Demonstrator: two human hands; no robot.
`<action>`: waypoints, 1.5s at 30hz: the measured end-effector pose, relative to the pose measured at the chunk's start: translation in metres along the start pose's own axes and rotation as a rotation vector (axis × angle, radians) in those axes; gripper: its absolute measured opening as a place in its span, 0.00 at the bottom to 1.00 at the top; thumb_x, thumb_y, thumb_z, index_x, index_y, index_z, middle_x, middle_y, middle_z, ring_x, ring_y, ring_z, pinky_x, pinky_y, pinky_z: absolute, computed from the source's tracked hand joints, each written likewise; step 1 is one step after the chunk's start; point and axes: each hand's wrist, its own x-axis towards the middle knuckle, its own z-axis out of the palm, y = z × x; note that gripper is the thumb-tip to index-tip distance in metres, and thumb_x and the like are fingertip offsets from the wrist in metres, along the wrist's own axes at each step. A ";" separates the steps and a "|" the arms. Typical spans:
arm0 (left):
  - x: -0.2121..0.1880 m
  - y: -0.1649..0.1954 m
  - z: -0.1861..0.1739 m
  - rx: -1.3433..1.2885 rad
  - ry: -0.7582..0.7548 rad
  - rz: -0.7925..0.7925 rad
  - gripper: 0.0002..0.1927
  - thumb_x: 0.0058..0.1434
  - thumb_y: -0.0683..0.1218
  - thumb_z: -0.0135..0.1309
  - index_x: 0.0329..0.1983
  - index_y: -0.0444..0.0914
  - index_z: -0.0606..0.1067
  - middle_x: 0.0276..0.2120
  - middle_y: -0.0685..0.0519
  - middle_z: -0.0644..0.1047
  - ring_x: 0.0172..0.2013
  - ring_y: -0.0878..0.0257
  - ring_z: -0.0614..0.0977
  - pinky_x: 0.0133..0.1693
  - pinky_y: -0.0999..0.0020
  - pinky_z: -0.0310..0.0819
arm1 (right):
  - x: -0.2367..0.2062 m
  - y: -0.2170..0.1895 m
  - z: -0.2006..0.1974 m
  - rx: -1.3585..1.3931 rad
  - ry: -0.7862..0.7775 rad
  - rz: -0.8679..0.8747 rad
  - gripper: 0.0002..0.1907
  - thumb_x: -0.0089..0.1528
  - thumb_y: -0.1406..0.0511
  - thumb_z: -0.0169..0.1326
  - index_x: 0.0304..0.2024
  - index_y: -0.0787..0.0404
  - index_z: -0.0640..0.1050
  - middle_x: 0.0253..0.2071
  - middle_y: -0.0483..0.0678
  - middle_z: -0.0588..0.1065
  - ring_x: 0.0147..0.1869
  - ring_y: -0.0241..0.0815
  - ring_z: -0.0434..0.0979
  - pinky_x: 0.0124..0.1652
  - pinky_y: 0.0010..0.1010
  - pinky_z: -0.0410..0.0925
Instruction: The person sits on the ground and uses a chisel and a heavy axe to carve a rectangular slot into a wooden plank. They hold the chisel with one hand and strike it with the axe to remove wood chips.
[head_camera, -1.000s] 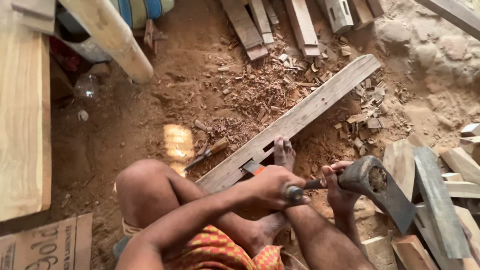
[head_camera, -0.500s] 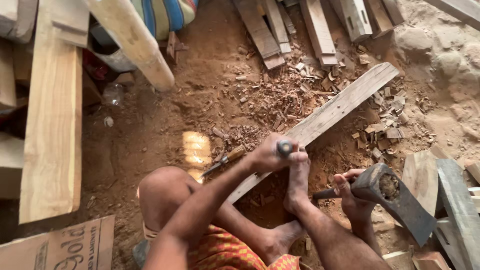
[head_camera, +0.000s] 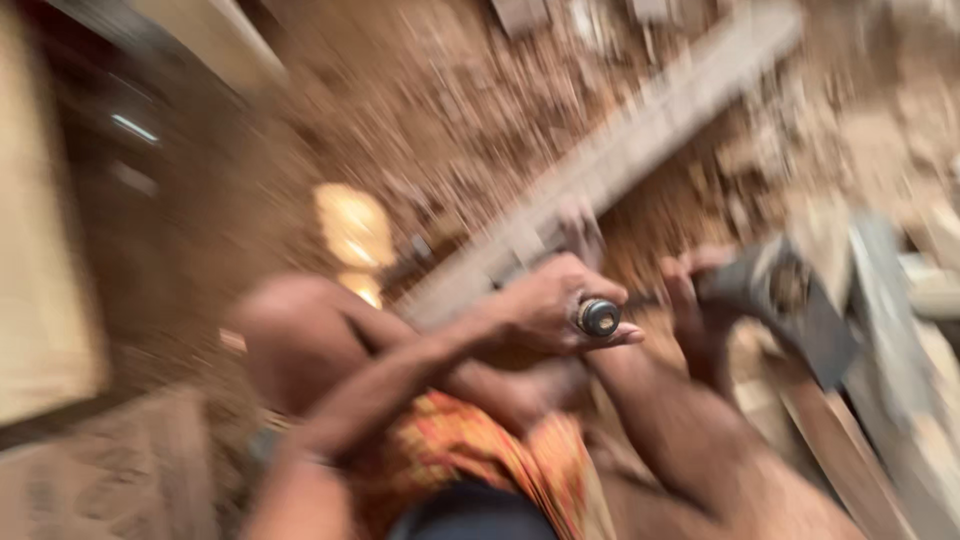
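A: Near first. Left hand (head_camera: 545, 305)?
B: Arm bent across the lap, fist closed round a round-ended tool handle (head_camera: 598, 317), butt toward camera.
A: Right hand (head_camera: 700, 305)?
B: Just beyond, wrapped round the handle of a dark adze-like head (head_camera: 790, 300). Heavy blur.
A: Farther?
B: A foot (head_camera: 580, 225) rests on the long plank (head_camera: 640, 150), which lies diagonally over sawdust ground (head_camera: 450, 130).
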 end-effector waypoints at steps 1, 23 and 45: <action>-0.003 0.002 0.004 -0.132 0.086 0.127 0.15 0.63 0.51 0.65 0.32 0.38 0.72 0.27 0.48 0.73 0.30 0.53 0.77 0.36 0.60 0.71 | -0.004 0.001 -0.003 0.007 0.001 0.002 0.11 0.66 0.72 0.59 0.46 0.61 0.69 0.28 0.45 0.71 0.27 0.32 0.72 0.29 0.24 0.68; -0.027 -0.046 -0.029 -0.265 0.550 0.103 0.22 0.69 0.51 0.68 0.28 0.38 0.70 0.21 0.54 0.69 0.23 0.64 0.72 0.27 0.67 0.63 | -0.027 -0.015 -0.011 0.075 0.052 -0.086 0.18 0.70 0.64 0.62 0.48 0.59 0.64 0.23 0.44 0.64 0.21 0.34 0.65 0.23 0.27 0.66; -0.012 -0.047 -0.021 -0.205 0.519 0.160 0.23 0.71 0.49 0.67 0.26 0.37 0.68 0.22 0.53 0.69 0.24 0.63 0.73 0.28 0.65 0.65 | -0.026 -0.013 -0.018 0.091 0.045 -0.102 0.19 0.70 0.63 0.62 0.48 0.59 0.63 0.24 0.44 0.64 0.21 0.34 0.67 0.22 0.27 0.66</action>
